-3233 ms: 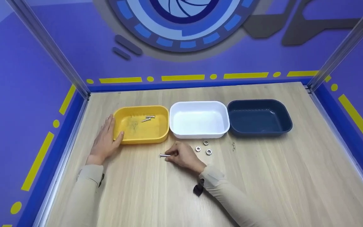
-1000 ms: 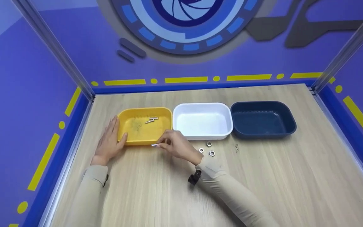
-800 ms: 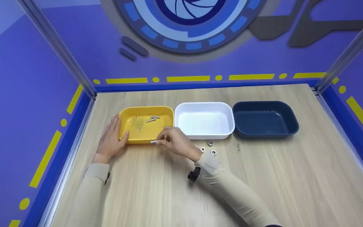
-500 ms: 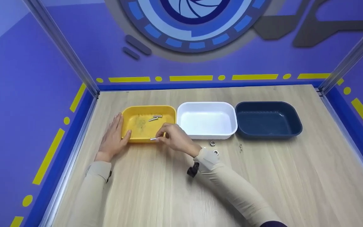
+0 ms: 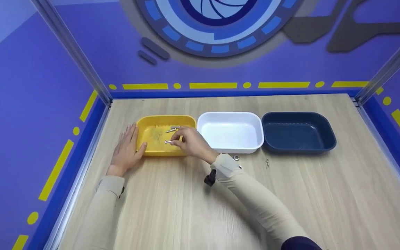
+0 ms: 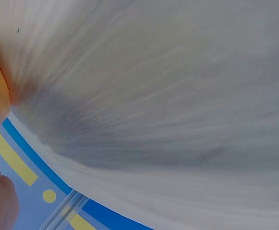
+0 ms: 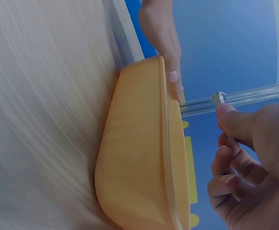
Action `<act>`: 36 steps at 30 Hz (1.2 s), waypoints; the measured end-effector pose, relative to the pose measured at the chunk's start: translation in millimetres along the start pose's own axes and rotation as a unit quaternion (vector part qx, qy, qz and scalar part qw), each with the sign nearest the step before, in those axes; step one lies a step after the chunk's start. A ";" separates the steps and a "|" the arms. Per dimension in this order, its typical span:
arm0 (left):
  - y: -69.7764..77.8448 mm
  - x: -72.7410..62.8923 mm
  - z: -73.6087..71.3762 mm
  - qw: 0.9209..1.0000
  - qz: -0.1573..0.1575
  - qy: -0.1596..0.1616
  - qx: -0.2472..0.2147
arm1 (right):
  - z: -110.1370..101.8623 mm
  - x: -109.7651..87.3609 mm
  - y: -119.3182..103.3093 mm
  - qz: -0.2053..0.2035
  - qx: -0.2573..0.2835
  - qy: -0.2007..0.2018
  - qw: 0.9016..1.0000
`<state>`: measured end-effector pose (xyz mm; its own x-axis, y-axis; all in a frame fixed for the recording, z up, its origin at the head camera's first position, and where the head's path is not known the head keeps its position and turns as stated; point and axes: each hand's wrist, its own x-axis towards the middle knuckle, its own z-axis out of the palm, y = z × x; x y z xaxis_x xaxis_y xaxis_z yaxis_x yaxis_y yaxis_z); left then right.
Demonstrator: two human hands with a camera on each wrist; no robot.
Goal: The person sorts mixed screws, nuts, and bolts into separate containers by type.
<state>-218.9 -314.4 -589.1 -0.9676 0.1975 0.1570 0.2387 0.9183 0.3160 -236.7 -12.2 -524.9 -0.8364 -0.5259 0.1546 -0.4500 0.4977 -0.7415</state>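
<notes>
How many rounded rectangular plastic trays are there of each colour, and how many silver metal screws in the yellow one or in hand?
Yellow tray: 1
White tray: 1
Dark blue tray: 1
Silver screws lying in the yellow tray: 2
Silver screw pinched by the right hand: 1
Total: 6

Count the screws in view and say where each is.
3: the held screw, pinched by the right hand over the yellow tray; the rear screw and front screw, both lying in that tray. The hand may hide others.
</notes>
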 end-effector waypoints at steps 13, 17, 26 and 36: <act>0.5 5.6 -0.5 0.999 0.004 0.005 0.034 | 1.0 23.7 -2.7 0.009 -0.013 0.033 0.999; 1.1 7.1 -0.4 0.999 0.006 0.010 0.030 | 2.8 30.6 -1.1 0.015 -0.014 0.047 0.999; 2.0 7.5 4.3 1.000 0.010 0.017 0.024 | -2.2 42.8 5.0 0.026 -0.025 0.062 0.997; 0.6 1.1 4.4 0.999 0.007 0.026 0.020 | 0.6 47.1 9.8 0.058 0.016 0.060 0.996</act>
<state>-220.2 -312.2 -592.8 -0.9582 0.1938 0.2105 0.2484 0.9284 0.2761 -280.3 -32.6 -525.3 -0.9147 -0.3785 0.1420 -0.3391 0.5271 -0.7792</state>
